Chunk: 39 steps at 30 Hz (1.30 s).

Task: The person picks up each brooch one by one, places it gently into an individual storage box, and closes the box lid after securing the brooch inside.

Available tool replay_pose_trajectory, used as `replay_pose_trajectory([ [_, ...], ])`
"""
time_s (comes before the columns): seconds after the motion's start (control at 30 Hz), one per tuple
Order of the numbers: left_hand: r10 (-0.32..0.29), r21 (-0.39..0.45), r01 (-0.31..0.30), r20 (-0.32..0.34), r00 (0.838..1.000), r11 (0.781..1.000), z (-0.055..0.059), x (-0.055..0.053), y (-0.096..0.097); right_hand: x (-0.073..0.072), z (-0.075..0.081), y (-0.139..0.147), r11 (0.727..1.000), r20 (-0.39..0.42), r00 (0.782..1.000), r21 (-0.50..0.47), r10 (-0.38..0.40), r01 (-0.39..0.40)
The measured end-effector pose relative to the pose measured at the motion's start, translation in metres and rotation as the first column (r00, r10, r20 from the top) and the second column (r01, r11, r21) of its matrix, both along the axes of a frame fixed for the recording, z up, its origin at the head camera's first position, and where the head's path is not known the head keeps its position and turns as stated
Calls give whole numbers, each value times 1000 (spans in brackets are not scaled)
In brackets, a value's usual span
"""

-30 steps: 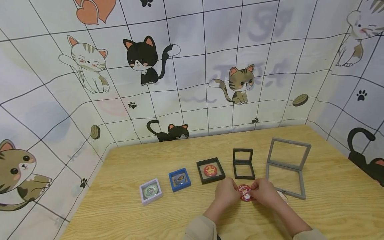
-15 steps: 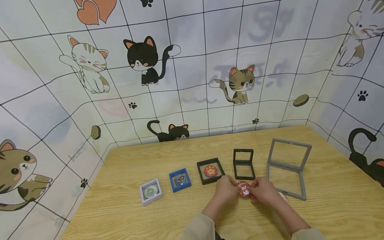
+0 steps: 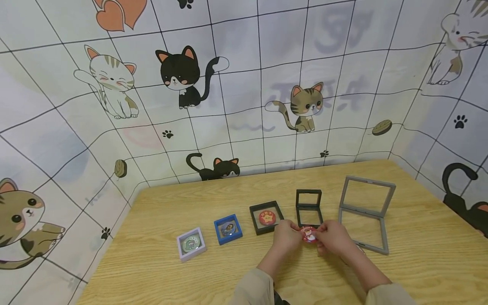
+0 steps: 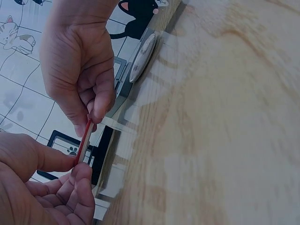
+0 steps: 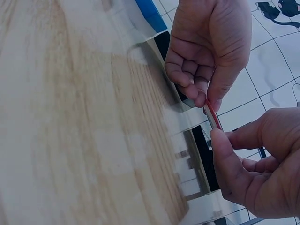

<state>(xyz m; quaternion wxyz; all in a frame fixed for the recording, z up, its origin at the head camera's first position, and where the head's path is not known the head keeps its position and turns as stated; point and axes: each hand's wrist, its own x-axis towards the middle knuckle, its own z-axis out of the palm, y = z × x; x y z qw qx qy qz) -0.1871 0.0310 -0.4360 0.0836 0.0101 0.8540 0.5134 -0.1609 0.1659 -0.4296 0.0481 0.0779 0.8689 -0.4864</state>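
Note:
Both hands pinch one round red badge (image 3: 309, 234) by its rim, just above the table. My left hand (image 3: 294, 233) holds its left edge and my right hand (image 3: 321, 235) its right edge. The badge hovers in front of a small black frame box (image 3: 309, 207) that stands open with nothing in it. In the left wrist view the badge (image 4: 84, 140) is edge-on between my left hand (image 4: 77, 161) below and my right hand (image 4: 93, 117) above. The right wrist view shows the badge (image 5: 213, 117) between my right hand (image 5: 218, 138) and left hand (image 5: 206, 101).
A large grey frame box (image 3: 366, 212) stands open at the right. Left of the hands lie a closed black box with a red badge (image 3: 267, 217), a blue box (image 3: 228, 228) and a lilac box (image 3: 191, 244). Another badge (image 4: 143, 56) lies near the grey box.
Both hands have carried the red badge a little farther from me, toward the open black frame box. The boxes have not moved.

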Motion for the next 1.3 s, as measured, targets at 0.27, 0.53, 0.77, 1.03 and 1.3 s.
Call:
replay_pose_trajectory([
  [0.27, 38, 23, -38, -30, 999, 999, 2, -5, 3, -9, 2, 0, 1000, 5, 1000, -17, 1, -1],
  [0.53, 53, 47, -52, -34, 998, 998, 6, -8, 5, -14, 6, 1, 999, 5, 1000, -52, -8, 8],
  [0.77, 57, 39, -56, -36, 998, 998, 8, -11, 8, -16, 10, 3, 996, 20, 1000, -82, -15, 16],
  [1.03, 61, 21, -60, -46, 997, 998, 10, -15, 11, -21, 15, 5, 998, 37, 999, -58, -16, 18],
  [1.3, 42, 13, -41, -95, 995, 999, 13, -17, 13, -26, 17, 6, 998, 50, 998, -58, -25, 28],
])
